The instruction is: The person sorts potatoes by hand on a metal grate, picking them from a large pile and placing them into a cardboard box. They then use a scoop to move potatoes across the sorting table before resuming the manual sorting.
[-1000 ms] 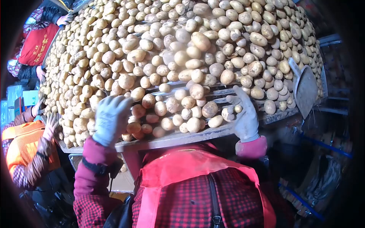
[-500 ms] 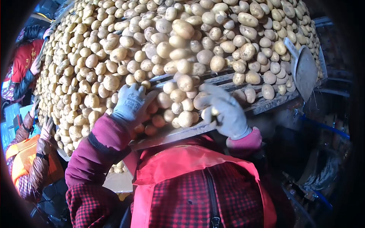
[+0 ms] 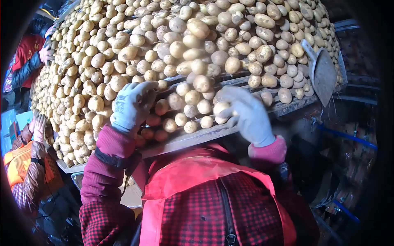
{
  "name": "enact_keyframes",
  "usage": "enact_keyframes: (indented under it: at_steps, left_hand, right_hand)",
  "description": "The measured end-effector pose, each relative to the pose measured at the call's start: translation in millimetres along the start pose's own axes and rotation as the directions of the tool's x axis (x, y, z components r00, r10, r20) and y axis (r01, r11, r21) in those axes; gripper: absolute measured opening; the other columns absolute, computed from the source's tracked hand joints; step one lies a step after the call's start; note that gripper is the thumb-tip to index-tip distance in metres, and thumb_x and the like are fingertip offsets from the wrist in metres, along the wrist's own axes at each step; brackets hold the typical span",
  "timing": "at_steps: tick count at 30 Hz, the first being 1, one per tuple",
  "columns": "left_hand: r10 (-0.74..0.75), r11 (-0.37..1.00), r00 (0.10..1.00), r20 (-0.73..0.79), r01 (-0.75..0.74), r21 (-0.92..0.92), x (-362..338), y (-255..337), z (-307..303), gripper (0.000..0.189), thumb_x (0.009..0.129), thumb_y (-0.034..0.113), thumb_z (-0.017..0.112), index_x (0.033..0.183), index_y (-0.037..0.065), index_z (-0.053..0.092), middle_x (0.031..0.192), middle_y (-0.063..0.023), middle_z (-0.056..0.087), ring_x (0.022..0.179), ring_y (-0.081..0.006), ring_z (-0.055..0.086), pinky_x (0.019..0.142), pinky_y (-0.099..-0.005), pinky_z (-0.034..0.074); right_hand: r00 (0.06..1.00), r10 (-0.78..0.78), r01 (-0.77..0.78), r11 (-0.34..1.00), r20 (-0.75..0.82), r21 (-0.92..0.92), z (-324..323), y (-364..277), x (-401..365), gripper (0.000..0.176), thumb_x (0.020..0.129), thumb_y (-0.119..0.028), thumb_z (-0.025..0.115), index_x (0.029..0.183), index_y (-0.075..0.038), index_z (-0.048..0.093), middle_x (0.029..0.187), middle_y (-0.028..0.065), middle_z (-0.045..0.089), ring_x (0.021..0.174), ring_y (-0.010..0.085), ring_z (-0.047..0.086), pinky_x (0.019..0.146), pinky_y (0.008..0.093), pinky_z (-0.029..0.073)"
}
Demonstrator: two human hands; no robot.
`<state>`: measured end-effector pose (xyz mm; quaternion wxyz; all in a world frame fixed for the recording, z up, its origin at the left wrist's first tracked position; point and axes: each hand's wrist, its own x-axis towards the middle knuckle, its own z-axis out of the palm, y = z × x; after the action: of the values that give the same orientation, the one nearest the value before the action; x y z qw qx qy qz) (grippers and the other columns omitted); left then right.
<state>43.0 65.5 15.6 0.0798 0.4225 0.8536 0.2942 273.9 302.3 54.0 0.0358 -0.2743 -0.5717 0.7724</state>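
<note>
Over potatoes [image 3: 192, 97], the left hand [image 3: 130, 104] and blurred right hand [image 3: 249, 117] half-curl; whether either grips one, I cannot tell.

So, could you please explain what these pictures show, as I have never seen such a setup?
There is no robot here: a person works with two gloved hands, and one camera worn on the head takes every picture, looking forward and down. A large heap of potatoes lies on a slatted table, with a scoop near the right edge. The left hand is among the potatoes, fingers curled; the right hand has its fingers at one potato, though I cannot tell whether either hand grips anything. At the far left, a co-worker in an orange vest stands at the table.
</note>
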Motion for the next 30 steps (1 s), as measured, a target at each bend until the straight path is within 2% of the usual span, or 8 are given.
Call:
enact_keyframes:
  at_steps: [3,6,9,12,15,20,25,30]
  left_hand:
    - [0.108,0.986,0.993,-0.050,-0.113,-0.125,6,17,-3,0.041,0.081,0.010,0.074,0.121,0.018,0.074,0.094,-0.0071,0.069,0.090,-0.0314,0.065,0.078,-0.0426,0.053]
    - [0.415,0.880,0.908,0.048,-0.388,-0.276,22,67,-17,0.049,0.086,0.019,0.074,0.135,0.015,0.067,0.104,-0.0080,0.072,0.095,-0.0304,0.066,0.088,-0.0409,0.050]
    - [0.493,0.819,0.866,-0.078,-0.493,-0.296,26,108,-12,0.048,0.094,0.028,0.072,0.139,0.012,0.063,0.120,-0.0128,0.069,0.105,-0.0324,0.066,0.092,-0.0417,0.050]
    - [0.446,0.887,0.895,-0.011,-0.443,-0.126,26,78,-3,0.055,0.089,0.023,0.076,0.141,0.010,0.061,0.129,-0.0157,0.065,0.113,-0.0356,0.063,0.095,-0.0431,0.051]
    - [0.426,0.883,0.902,0.072,-0.432,0.185,23,52,20,0.061,0.083,0.028,0.077,0.142,0.019,0.060,0.140,-0.0138,0.059,0.129,-0.0372,0.054,0.105,-0.0521,0.041]
    - [0.308,0.883,0.949,0.071,-0.313,0.351,44,51,39,0.068,0.086,0.035,0.074,0.149,0.025,0.051,0.148,-0.0149,0.052,0.143,-0.0359,0.042,0.117,-0.0646,0.027]
    - [0.105,0.846,0.993,0.054,-0.118,0.519,28,2,-5,0.053,0.091,0.032,0.070,0.142,0.026,0.059,0.151,-0.0140,0.051,0.142,-0.0353,0.045,0.119,-0.0621,0.027]
    - [0.182,0.814,0.979,-0.091,-0.098,0.572,2,-65,-34,0.047,0.086,0.026,0.072,0.133,0.019,0.067,0.143,-0.0154,0.058,0.136,-0.0357,0.051,0.116,-0.0586,0.032]
  right_hand:
    - [0.990,-0.118,0.120,0.993,-0.079,0.020,-10,0,2,0.051,0.107,-0.028,0.051,0.151,-0.001,0.047,0.138,0.0157,0.064,0.091,0.0181,0.072,0.062,0.0234,0.054]
    - [0.996,0.065,-0.080,0.931,0.053,0.355,11,-3,4,0.070,0.106,-0.051,0.052,0.157,-0.005,0.040,0.134,0.0141,0.066,0.091,0.0213,0.072,0.065,0.0275,0.056]
    - [0.993,0.070,-0.113,0.769,0.094,0.630,19,8,5,0.071,0.105,-0.060,0.050,0.157,-0.012,0.042,0.133,0.0173,0.065,0.091,0.0227,0.072,0.061,0.0282,0.057]
    - [0.988,-0.039,-0.096,0.597,0.148,0.796,-6,15,3,0.063,0.107,-0.057,0.047,0.154,-0.015,0.047,0.131,0.0163,0.065,0.090,0.0216,0.072,0.059,0.0250,0.057]
    - [0.994,0.072,0.012,0.683,-0.084,0.730,-13,17,-4,0.057,0.107,-0.051,0.052,0.148,-0.012,0.053,0.125,0.0141,0.067,0.086,0.0177,0.072,0.058,0.0239,0.057]
    - [0.996,0.087,-0.062,0.759,-0.006,0.648,9,12,5,0.056,0.105,-0.049,0.057,0.145,-0.009,0.055,0.120,0.0118,0.069,0.084,0.0161,0.071,0.060,0.0238,0.057]
    - [0.992,0.066,-0.119,0.767,0.107,0.630,23,10,25,0.055,0.106,-0.048,0.055,0.146,-0.010,0.055,0.124,0.0105,0.070,0.087,0.0177,0.070,0.059,0.0236,0.054]
    - [0.985,0.099,-0.165,0.782,0.143,0.601,45,1,38,0.044,0.107,-0.040,0.052,0.142,-0.014,0.059,0.121,0.0095,0.067,0.085,0.0182,0.068,0.065,0.0241,0.054]
